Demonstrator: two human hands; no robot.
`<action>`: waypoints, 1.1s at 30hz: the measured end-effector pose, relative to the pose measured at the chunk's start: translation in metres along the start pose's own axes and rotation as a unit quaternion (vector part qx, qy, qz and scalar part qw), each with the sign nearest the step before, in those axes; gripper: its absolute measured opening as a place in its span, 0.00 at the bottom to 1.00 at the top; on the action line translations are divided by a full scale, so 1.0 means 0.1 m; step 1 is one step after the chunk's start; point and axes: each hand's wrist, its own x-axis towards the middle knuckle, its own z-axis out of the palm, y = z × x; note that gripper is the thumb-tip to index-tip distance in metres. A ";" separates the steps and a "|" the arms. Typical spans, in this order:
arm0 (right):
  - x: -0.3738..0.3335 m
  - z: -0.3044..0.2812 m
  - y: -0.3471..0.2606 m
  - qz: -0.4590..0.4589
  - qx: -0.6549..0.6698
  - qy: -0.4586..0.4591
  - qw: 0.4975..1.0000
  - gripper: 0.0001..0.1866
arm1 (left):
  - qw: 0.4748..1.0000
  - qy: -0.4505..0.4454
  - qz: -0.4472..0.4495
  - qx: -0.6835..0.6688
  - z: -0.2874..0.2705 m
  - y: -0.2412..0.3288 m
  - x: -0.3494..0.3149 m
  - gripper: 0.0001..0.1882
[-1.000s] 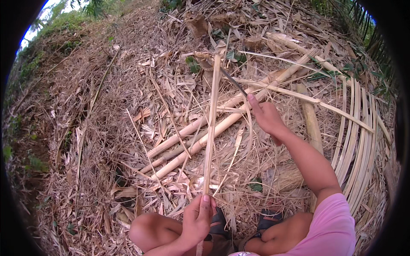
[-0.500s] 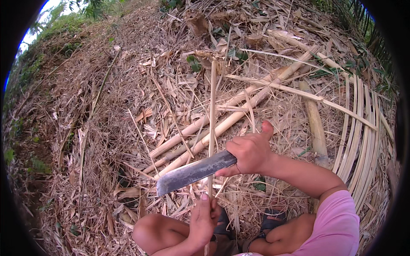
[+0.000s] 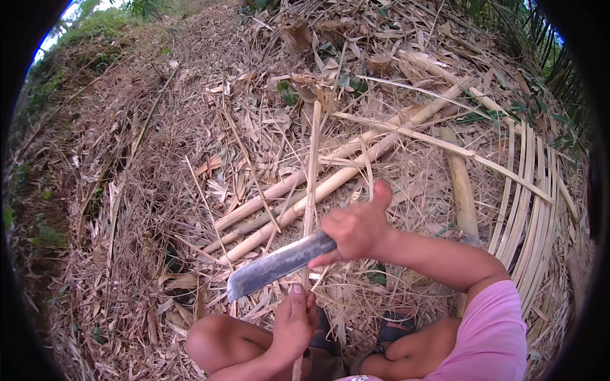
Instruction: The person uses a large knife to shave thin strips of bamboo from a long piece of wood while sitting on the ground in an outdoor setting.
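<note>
In my closed right hand (image 3: 358, 230) is a broad machete (image 3: 270, 269), its dark blade pointing left and slightly down. My right thumb sticks up. The blade lies across a long, pale bamboo strip (image 3: 312, 159), which stands nearly upright and passes behind the blade. Just below the blade, my left hand (image 3: 295, 322) pinches this strip between thumb and fingers. The strip's lower end runs down past the hand between my bent legs. My palm and fingers hide the machete's handle.
Cut bamboo poles (image 3: 289, 219) lie slantwise on dry leaf litter beyond my hands. A thicker bamboo piece (image 3: 462, 184) rests to the right, beside a fan of split strips (image 3: 526, 197). Cut stumps (image 3: 295, 33) stand at the far side. My sandalled feet are close below.
Both hands, the machete and the strip have shifted slightly left in the picture, along with a small shift of the whole view. The grips look the same.
</note>
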 end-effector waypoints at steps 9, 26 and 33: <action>-0.09 0.20 0.17 0.133 0.060 -0.137 0.980 0.41 | 0.968 0.046 0.142 0.201 -0.05 -0.17 0.10 0.22; -0.21 0.28 0.31 0.087 0.022 -0.196 0.976 0.39 | 0.982 0.024 0.069 0.175 -0.02 -0.24 0.20 0.22; -0.07 0.11 0.27 0.109 0.018 -0.268 0.957 0.39 | 0.965 0.041 0.095 0.240 -0.08 -0.41 0.34 0.25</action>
